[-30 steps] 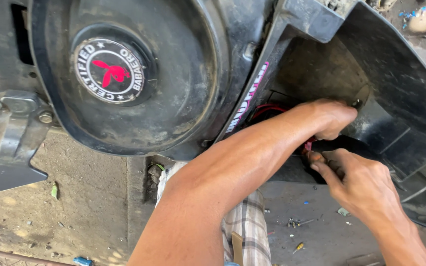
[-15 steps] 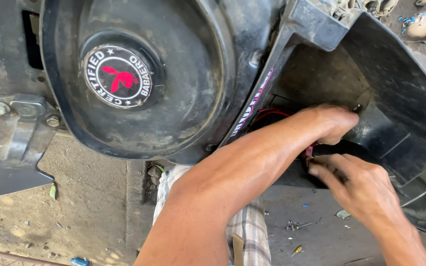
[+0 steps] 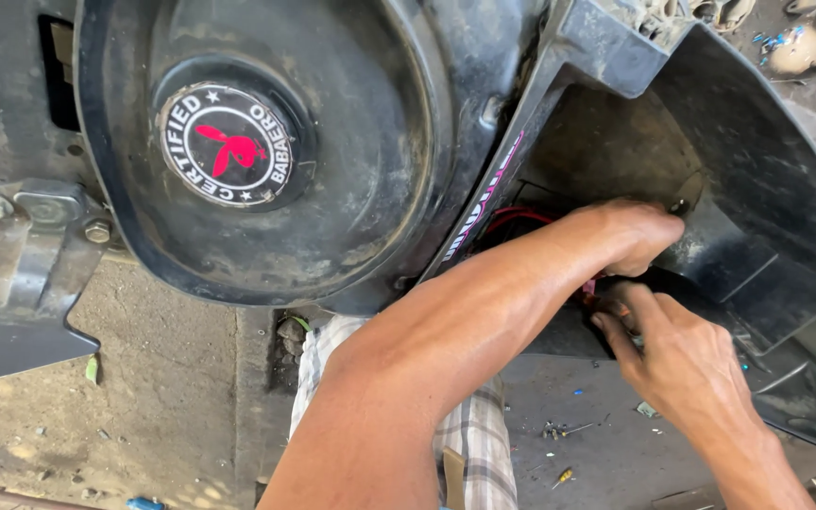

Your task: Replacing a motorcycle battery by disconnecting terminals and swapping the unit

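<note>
Where hands (image 3: 630, 236) meet, red wires (image 3: 512, 219).

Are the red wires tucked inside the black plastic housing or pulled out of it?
Inside: the red wires loop within the black housing, behind the left hand.

The view is sliding a little: the round black cover (image 3: 266, 151) with its red-and-white sticker (image 3: 229, 144) is drifting toward the right and sitting slightly lower than a second ago, and the grey metal bracket (image 3: 21, 274) at the left edge is slipping down with it. The left hand (image 3: 630, 236) is pushing a touch deeper into the black plastic housing (image 3: 767, 179), while the right hand (image 3: 682, 364) is creeping up closer beneath it, fingers (image 3: 616, 326) reaching toward the small red wiring (image 3: 512, 219).
</note>
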